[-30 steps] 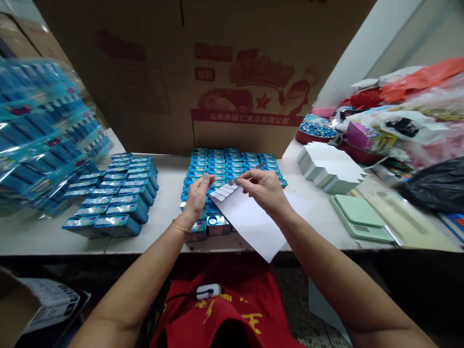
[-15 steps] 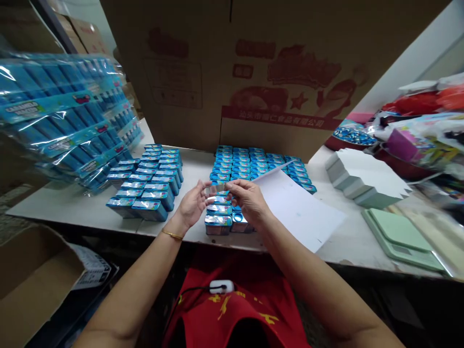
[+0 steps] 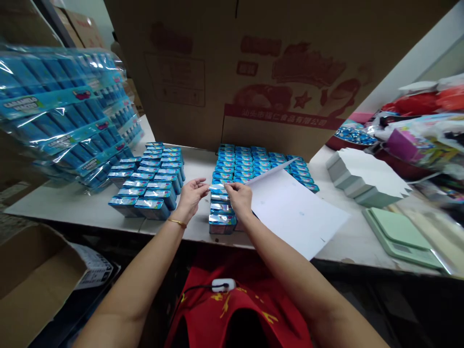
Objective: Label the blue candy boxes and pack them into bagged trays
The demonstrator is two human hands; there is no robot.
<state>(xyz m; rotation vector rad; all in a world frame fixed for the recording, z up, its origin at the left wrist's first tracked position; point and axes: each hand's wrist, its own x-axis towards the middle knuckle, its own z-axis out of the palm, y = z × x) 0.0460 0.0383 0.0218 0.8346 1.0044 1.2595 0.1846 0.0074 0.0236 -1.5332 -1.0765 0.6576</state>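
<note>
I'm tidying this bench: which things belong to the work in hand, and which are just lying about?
Apparently in use:
blue boxes in the middle block
what looks like a clear strip at the right hand
white sheet

Apparently lying about:
green scale
white stack
open carton, lower left
wrapped blue packs

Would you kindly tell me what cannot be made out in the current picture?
In the head view:
What, if anything, lies between the fingertips of the left hand and right hand: too small and glossy against the blue boxes.
Any blue boxes directly behind the right hand: hidden by it.
The reading on the scale display: too small.
The rest of the open cardboard box: cut off by the left edge.
</note>
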